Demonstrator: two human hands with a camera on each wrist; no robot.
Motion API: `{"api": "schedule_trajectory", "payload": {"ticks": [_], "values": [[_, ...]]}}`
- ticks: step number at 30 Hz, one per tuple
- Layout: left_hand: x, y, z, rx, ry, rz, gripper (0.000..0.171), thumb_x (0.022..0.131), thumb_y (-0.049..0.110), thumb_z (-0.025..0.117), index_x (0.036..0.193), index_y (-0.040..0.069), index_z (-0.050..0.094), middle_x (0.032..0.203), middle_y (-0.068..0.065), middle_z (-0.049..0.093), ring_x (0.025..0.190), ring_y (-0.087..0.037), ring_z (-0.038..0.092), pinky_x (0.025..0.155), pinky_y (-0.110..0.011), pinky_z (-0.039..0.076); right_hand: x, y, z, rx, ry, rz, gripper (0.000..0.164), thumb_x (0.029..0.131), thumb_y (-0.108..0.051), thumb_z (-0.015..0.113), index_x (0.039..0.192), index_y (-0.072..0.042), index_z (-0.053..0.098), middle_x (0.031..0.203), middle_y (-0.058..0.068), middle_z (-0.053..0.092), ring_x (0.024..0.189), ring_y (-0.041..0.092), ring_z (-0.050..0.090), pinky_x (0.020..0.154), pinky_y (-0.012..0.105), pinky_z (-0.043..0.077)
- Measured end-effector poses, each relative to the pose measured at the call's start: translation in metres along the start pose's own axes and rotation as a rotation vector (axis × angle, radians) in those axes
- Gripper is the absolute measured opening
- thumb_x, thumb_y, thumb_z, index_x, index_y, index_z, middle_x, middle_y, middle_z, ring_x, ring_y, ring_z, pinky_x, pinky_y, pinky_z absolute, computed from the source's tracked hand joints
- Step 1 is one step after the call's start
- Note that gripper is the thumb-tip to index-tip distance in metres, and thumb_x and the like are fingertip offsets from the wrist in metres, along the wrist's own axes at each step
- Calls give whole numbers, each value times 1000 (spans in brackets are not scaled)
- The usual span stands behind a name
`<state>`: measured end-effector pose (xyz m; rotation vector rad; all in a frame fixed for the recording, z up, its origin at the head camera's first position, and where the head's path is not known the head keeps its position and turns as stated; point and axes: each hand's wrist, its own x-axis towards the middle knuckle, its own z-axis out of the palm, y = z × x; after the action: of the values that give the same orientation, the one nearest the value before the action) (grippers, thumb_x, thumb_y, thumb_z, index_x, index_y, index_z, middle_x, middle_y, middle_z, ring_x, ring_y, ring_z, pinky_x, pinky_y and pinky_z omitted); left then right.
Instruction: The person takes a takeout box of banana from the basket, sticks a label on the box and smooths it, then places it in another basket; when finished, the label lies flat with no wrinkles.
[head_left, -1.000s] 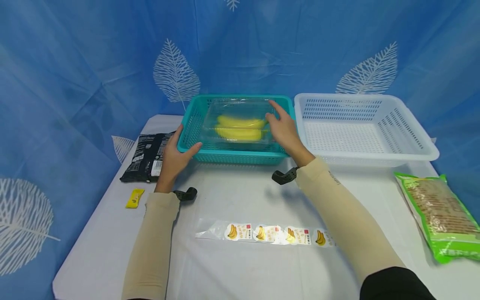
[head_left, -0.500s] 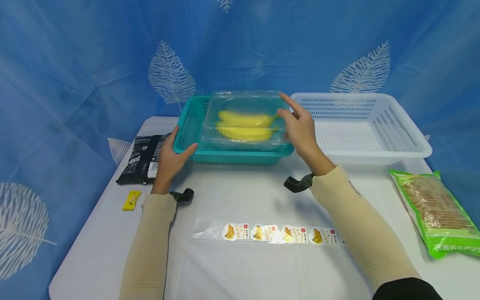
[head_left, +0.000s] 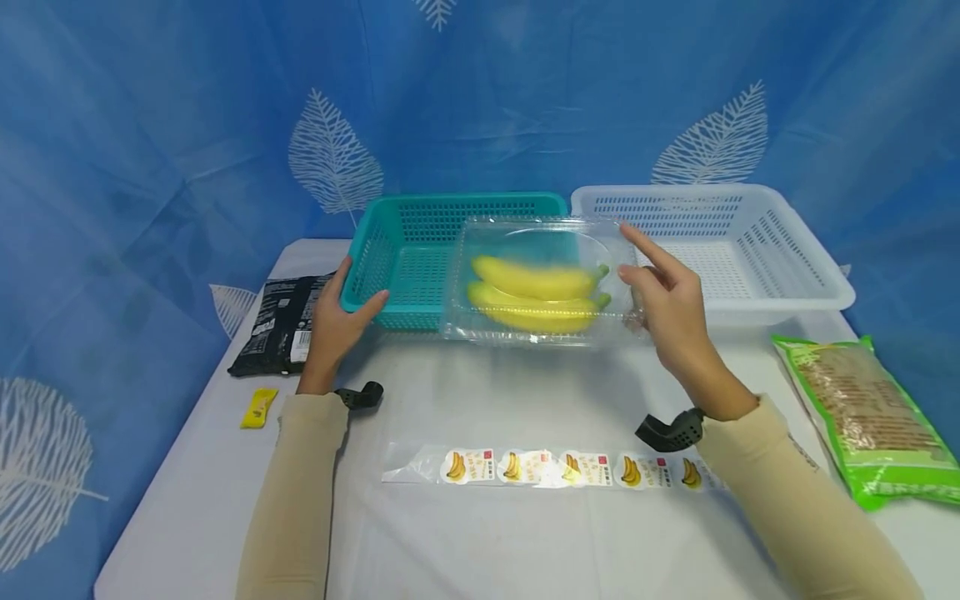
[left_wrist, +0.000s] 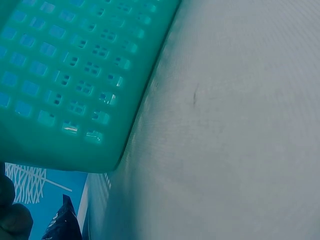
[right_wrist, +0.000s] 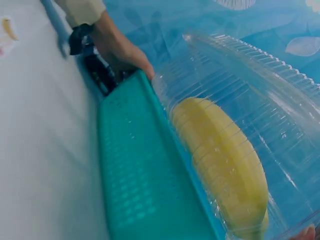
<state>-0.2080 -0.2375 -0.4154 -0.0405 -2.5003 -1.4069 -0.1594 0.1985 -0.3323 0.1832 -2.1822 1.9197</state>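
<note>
A clear plastic clamshell box point(head_left: 543, 237) with yellow bananas point(head_left: 534, 308) inside hangs in front of the teal basket point(head_left: 408, 319), its left part overlapping the basket's front. My right hand point(head_left: 675, 312) grips the box's right edge, index finger stretched along the far corner. In the right wrist view, ribbed plastic covers a banana point(right_wrist: 225, 160), and only a fingertip shows at the bottom right. My left hand point(head_left: 335, 327) holds the basket's front left corner, thumb in front. Knuckles appear beside the basket wall point(left_wrist: 65, 90) in the left wrist view.
A white basket point(head_left: 787, 306) stands right of the teal one. A green-edged bag point(head_left: 873, 417) lies at the far right. To the left are a black packet point(head_left: 273, 329) and a small yellow sachet point(head_left: 258, 408). A banana sticker strip point(head_left: 562, 468) lies near the front.
My right hand has lifted the box of bananas out of the teal basket and moved it right and toward me. My left hand stays on the basket's corner.
</note>
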Motion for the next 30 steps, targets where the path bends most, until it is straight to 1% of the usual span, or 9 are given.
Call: {"api": "schedule_trajectory", "payload": {"ticks": [3, 6, 8, 10, 13, 15, 19, 24, 30], "values": [[-1, 0, 1, -7, 0, 5, 91, 92, 44, 75, 163, 16, 26, 163, -15, 31, 146, -39, 33, 111, -65, 33, -16, 5, -14, -37, 17, -18, 46, 103, -15, 59, 149, -24, 56, 58, 0, 42, 40, 13, 24, 36, 30, 24], [-2, 0, 1, -1, 3, 0, 91, 92, 45, 74, 164, 16, 26, 163, -15, 30, 146, -39, 32, 111, -65, 32, -30, 9, -26, -52, 31, -44, 45, 104, -13, 58, 148, -21, 58, 58, -1, 42, 39, 12, 24, 37, 31, 26], [-2, 0, 0, 6, 10, -5, 91, 92, 46, 74, 164, 17, 26, 163, -15, 30, 146, -39, 32, 111, -65, 32, -37, 10, -32, -51, 25, -68, 44, 104, -11, 57, 147, -19, 58, 59, 0, 41, 40, 12, 27, 38, 28, 31], [-3, -1, 0, 5, 14, -6, 90, 92, 45, 74, 164, 18, 26, 162, -16, 30, 146, -39, 33, 110, -65, 33, -45, 12, -36, -47, 11, -88, 43, 104, -10, 56, 147, -16, 58, 62, 2, 45, 42, 12, 35, 40, 25, 38], [-4, -3, -1, -3, 10, -8, 89, 93, 44, 73, 164, 18, 26, 162, -16, 30, 145, -39, 34, 110, -64, 34, -57, 14, -40, -44, -9, -110, 44, 105, -7, 55, 148, -13, 57, 63, 3, 47, 46, 14, 43, 43, 25, 45], [-5, -3, -1, -5, 4, -13, 89, 93, 44, 73, 164, 19, 25, 163, -15, 29, 146, -39, 33, 110, -64, 33, -65, 18, -43, -44, -12, -119, 44, 104, -5, 54, 148, -11, 56, 63, 2, 48, 46, 14, 44, 40, 26, 42], [-5, -3, 0, -6, 0, -25, 88, 94, 46, 72, 164, 22, 24, 164, -14, 27, 148, -39, 30, 111, -65, 31, -81, 31, -46, -34, -24, -112, 45, 103, -1, 54, 148, -7, 55, 60, 1, 45, 43, 14, 41, 38, 32, 34], [-4, -3, 2, -8, 2, -15, 88, 94, 45, 72, 164, 22, 25, 164, -14, 28, 147, -38, 31, 111, -64, 31, -95, 52, -50, -49, -21, -87, 46, 103, 2, 53, 148, -6, 54, 59, 1, 42, 45, 13, 39, 39, 32, 34], [-3, -3, 3, -9, 3, -14, 88, 94, 44, 72, 164, 22, 25, 164, -13, 28, 147, -38, 31, 111, -65, 31, -103, 63, -52, -59, -12, -82, 47, 102, 4, 52, 148, -5, 55, 59, 0, 41, 44, 13, 38, 39, 32, 33]]}}
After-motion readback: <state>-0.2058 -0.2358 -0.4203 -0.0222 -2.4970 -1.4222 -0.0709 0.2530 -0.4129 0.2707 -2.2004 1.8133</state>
